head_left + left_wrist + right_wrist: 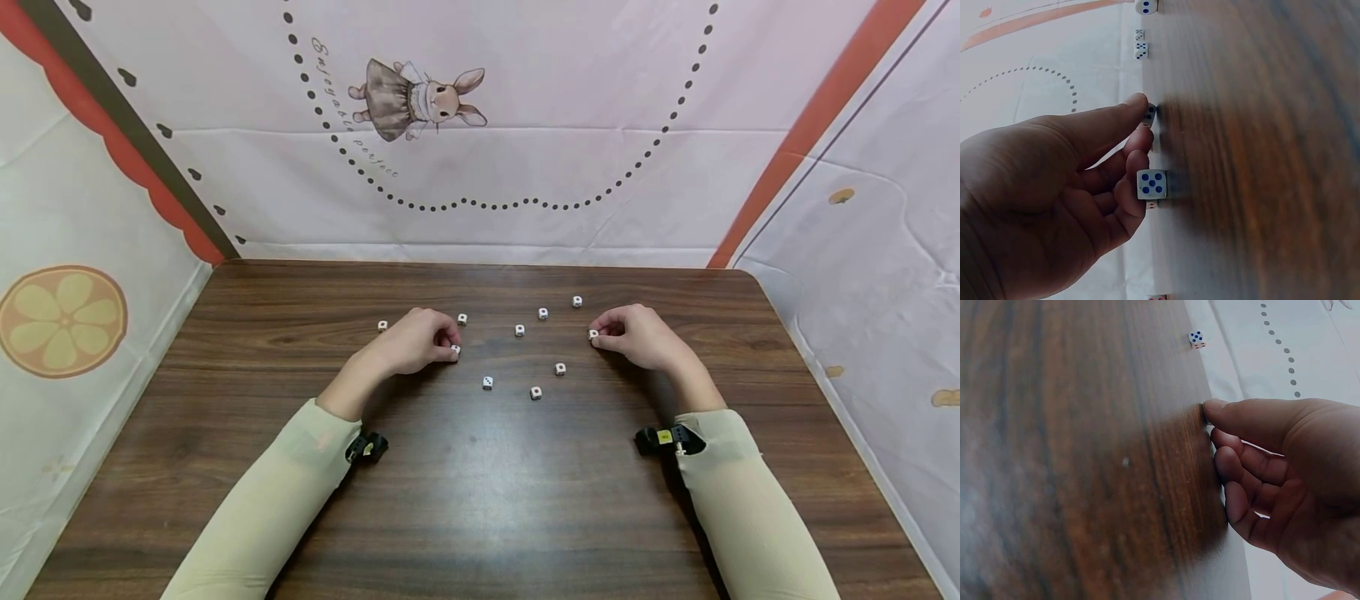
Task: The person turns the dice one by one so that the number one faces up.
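Left of centre on the table, my left hand (411, 340) pinches a small white die (455, 350) between thumb and fingertips. In the left wrist view this die (1150, 114) is partly covered by the thumb, and another die (1152, 184), five blue dots facing the camera, overlaps the curled fingers. Over on the right, my right hand (637, 335) pinches a white die (593, 334) at the tabletop. The right wrist view shows the thumb (1241, 415) against the table surface, the held die hidden behind it. Further dice, including one (520, 331) with a single dot up, lie between the hands.
The brown wooden table (480, 517) is bordered by pale patterned cloth (525, 167). More dice sit around: one (382, 326) beside the left hand, one (462, 319) behind its fingertips, others (543, 314) (577, 302) farther back, and several nearer, such as a die (536, 393).
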Motion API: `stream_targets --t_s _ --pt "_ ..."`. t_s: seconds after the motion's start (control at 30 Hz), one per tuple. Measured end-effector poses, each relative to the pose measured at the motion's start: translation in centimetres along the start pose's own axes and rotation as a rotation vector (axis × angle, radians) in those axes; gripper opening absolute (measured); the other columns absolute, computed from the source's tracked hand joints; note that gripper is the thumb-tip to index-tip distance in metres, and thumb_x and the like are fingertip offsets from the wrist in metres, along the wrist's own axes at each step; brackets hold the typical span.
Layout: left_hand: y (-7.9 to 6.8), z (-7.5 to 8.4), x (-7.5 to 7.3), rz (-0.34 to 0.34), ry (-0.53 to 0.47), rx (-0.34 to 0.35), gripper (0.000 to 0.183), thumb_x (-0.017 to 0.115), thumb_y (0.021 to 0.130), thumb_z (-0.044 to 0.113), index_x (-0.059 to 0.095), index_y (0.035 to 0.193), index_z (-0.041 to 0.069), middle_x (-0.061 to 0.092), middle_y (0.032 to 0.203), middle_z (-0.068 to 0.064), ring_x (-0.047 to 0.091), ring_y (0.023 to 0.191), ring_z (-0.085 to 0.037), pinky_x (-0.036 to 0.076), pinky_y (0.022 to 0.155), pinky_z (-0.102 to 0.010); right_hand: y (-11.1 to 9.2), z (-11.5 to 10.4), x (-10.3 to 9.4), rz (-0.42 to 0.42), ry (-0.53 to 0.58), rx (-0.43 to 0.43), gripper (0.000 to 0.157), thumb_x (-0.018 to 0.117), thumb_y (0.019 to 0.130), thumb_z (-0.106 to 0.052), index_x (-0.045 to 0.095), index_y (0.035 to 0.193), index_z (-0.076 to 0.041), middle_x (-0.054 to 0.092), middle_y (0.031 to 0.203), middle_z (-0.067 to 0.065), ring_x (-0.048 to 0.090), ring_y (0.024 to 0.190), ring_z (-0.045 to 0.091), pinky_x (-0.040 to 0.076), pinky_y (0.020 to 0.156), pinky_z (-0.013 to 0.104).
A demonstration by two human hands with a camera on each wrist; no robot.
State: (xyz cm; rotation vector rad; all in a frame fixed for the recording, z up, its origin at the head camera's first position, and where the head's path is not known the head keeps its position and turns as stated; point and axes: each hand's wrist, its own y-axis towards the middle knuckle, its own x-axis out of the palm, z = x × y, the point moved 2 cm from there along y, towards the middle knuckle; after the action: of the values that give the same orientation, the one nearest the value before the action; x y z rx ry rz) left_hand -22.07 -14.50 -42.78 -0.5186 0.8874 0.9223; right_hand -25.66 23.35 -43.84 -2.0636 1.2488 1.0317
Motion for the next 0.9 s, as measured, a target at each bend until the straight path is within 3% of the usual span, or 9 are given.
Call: stream_targets --t_s 0.3,0.5,0.6,0.9 --pt "-0.13 -0.20 -0.02 -0.004 0.012 0.006 0.006 0.080 0.094 0.009 0.077 0.099 0.009 0.068 0.086 0.003 0.061 0.083 -0.013 0.051 0.081 -0.036 -0.01 0.01 -0.01 0.003 0.001 -0.005 0.012 0.076 0.100 -0.014 0.079 0.107 -0.005 0.072 0.091 0.002 0.063 0.086 0.019 0.049 0.079 0.039" --pt "-0.10 -0.05 -0.01 -0.018 0.032 0.010 0.020 0.079 0.094 0.004 0.078 0.114 0.005 0.075 0.106 -0.004 0.067 0.099 -0.019 0.053 0.091 -0.041 -0.03 0.03 0.00 0.000 0.002 -0.002 0.012 0.076 0.100 -0.015 0.079 0.107 -0.005 0.072 0.092 0.002 0.062 0.087 0.019 0.049 0.080 0.039" --pt "-0.04 0.03 -0.03 -0.011 0.022 -0.004 0.027 0.083 0.091 0.008 0.077 0.117 0.003 0.074 0.104 -0.005 0.067 0.099 -0.020 0.053 0.092 -0.041 -0.04 0.03 -0.01 0.001 0.004 -0.001 0.012 0.076 0.100 -0.014 0.079 0.107 -0.005 0.072 0.092 0.002 0.062 0.087 0.019 0.049 0.080 0.039" --pt "0.14 -0.05 0.15 0.009 0.045 -0.048 0.020 0.088 0.089 0.017 0.072 0.098 0.009 0.065 0.087 0.000 0.058 0.082 -0.015 0.049 0.081 -0.036 0.05 0.17 0.11 0.001 0.005 -0.006 0.012 0.076 0.100 -0.014 0.079 0.107 -0.005 0.072 0.091 0.001 0.063 0.086 0.019 0.049 0.079 0.039"
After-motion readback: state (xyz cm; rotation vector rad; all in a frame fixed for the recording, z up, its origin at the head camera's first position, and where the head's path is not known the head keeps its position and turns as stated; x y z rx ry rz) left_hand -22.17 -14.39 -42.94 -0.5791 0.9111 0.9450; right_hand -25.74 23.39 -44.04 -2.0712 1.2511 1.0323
